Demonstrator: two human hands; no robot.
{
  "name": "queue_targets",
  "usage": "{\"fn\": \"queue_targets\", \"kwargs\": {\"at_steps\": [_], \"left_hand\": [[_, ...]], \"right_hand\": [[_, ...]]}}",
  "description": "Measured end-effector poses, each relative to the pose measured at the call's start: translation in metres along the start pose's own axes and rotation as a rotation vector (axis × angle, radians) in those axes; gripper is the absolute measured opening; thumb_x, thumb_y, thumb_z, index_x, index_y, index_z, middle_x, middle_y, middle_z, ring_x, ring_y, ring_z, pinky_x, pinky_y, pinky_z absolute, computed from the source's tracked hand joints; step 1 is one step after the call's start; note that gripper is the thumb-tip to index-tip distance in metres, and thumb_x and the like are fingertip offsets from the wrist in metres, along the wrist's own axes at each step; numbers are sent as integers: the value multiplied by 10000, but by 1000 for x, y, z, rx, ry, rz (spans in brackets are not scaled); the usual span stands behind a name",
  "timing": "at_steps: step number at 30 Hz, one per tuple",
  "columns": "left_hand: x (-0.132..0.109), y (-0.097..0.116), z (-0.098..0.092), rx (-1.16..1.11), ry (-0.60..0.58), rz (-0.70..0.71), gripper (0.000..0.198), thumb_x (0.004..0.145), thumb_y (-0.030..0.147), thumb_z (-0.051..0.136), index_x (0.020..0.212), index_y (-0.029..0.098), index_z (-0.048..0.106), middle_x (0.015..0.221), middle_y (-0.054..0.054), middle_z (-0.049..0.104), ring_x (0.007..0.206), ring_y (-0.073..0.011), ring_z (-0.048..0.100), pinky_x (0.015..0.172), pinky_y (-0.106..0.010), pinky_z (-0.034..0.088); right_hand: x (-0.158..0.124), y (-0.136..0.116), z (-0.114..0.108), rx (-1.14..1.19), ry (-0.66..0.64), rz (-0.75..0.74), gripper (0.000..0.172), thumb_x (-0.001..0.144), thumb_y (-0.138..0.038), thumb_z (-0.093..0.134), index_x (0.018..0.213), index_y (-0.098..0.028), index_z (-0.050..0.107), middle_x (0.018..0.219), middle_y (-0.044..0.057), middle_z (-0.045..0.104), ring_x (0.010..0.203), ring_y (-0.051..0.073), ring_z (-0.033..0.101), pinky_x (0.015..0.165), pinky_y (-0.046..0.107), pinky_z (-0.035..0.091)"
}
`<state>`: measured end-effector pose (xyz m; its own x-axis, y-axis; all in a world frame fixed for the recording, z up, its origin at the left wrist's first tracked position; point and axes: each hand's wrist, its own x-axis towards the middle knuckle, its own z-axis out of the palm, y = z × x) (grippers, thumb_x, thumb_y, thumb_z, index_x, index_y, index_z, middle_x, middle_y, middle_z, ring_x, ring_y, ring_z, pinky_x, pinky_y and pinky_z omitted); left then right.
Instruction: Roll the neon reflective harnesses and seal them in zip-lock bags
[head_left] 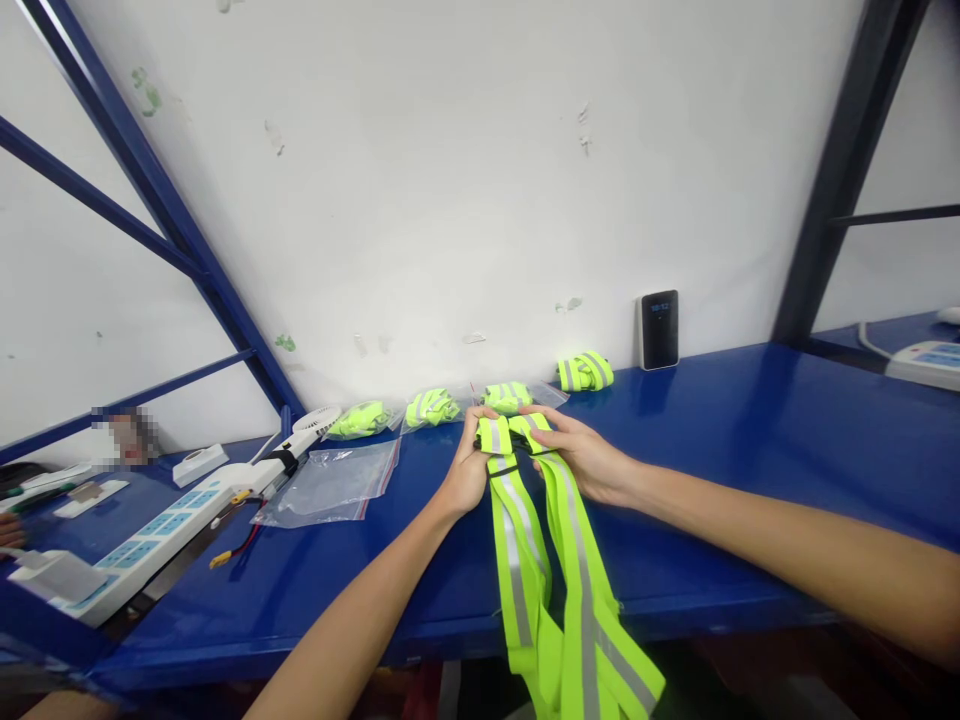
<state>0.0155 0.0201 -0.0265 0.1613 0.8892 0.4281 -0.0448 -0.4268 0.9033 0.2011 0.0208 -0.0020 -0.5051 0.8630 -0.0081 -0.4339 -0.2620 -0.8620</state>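
Note:
Both my hands grip the top of a neon yellow reflective safety vest [517, 560] with silver stripes and black fasteners, and its straps hang over the table's front edge. My left hand [469, 465] holds one strap and my right hand [577, 455] holds the other. Just behind my hands lies a folded yellow vest in a clear bag [508, 397]. Two more bagged bundles [431, 408] [361, 420] lie to the left, and a folded yellow bundle [585, 373] lies to the right.
The blue table [750, 440] runs along a white wall, with blue shelf posts [165, 220] at the left. On it are a clear plastic bag [326, 485], a white power strip [142, 540], a white fan [300, 445] and a black device [660, 330]. A co-worker's hand [9, 530] shows at the far left.

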Motion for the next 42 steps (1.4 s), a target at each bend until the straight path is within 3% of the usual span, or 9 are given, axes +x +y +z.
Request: {"fn": "queue_targets", "kwargs": {"at_steps": [4, 7, 11, 14, 22, 27, 33, 37, 42], "left_hand": [[-1, 4, 9, -171, -29, -83, 689, 713, 133, 667, 1300, 320, 358, 1017, 15, 615, 879, -164, 615, 794, -277, 467], [3, 1, 12, -213, 95, -155, 882, 655, 176, 777, 1388, 290, 300, 1000, -26, 675, 923, -213, 664, 842, -335, 493], [7, -6, 10, -246, 130, -294, 615, 614, 255, 828, 1169, 140, 588, 926, -92, 727, 824, -246, 701, 817, -372, 519], [6, -7, 8, -226, 92, -318, 418, 624, 288, 825, 972, 101, 690, 906, -116, 744, 818, -252, 706, 802, -352, 523], [3, -2, 8, -232, 1, -324, 408, 686, 284, 777, 1050, 132, 673, 959, -88, 736, 856, -237, 693, 782, -331, 525], [1, 3, 10, -281, -41, -395, 427, 807, 508, 652, 1105, 208, 593, 1012, -63, 690, 822, -199, 677, 705, -312, 528], [4, 7, 13, -318, 27, -377, 441, 723, 401, 762, 1047, 171, 572, 804, -7, 657, 684, -132, 631, 659, -246, 486], [6, 16, 11, -394, 88, -286, 800, 601, 249, 850, 1293, 208, 451, 899, -27, 695, 774, -170, 671, 794, -316, 506], [8, 19, 8, -467, 118, -283, 932, 554, 150, 852, 1366, 186, 397, 1020, -69, 704, 906, -201, 676, 897, -349, 490]], "right_hand": [[6, 1, -6, -21, 52, -91, 377, 829, -158, 635, 1178, -251, 527, 799, -10, 644, 548, 100, 618, 543, 210, 538], [12, 1, -15, -89, 62, -190, 484, 804, -186, 672, 1241, -279, 489, 810, -16, 633, 608, 130, 643, 605, 255, 563], [15, 1, -22, -195, 31, -283, 623, 787, -248, 704, 1333, -295, 407, 1019, 26, 632, 797, 178, 674, 806, 369, 579], [17, 0, -26, -348, 7, -379, 535, 789, -295, 699, 1265, -252, 460, 1130, 64, 606, 959, 216, 644, 891, 402, 547], [16, 3, -33, -679, 46, -544, 392, 841, -329, 624, 1207, -251, 505, 1118, 67, 596, 957, 235, 602, 795, 373, 523], [14, 9, -29, -714, 18, -577, 303, 822, -250, 625, 1125, -241, 621, 1100, 47, 631, 968, 237, 601, 820, 350, 490], [15, 13, -24, -514, 101, -429, 238, 694, -173, 707, 931, -195, 700, 930, 20, 694, 894, 219, 634, 840, 344, 489], [15, 16, -17, -183, 131, -244, 468, 647, -164, 767, 1096, -234, 654, 937, 30, 727, 845, 220, 684, 804, 354, 536], [15, 22, -13, -168, 100, -169, 365, 701, -238, 743, 1056, -192, 676, 894, 68, 754, 744, 245, 706, 618, 342, 563]]}}
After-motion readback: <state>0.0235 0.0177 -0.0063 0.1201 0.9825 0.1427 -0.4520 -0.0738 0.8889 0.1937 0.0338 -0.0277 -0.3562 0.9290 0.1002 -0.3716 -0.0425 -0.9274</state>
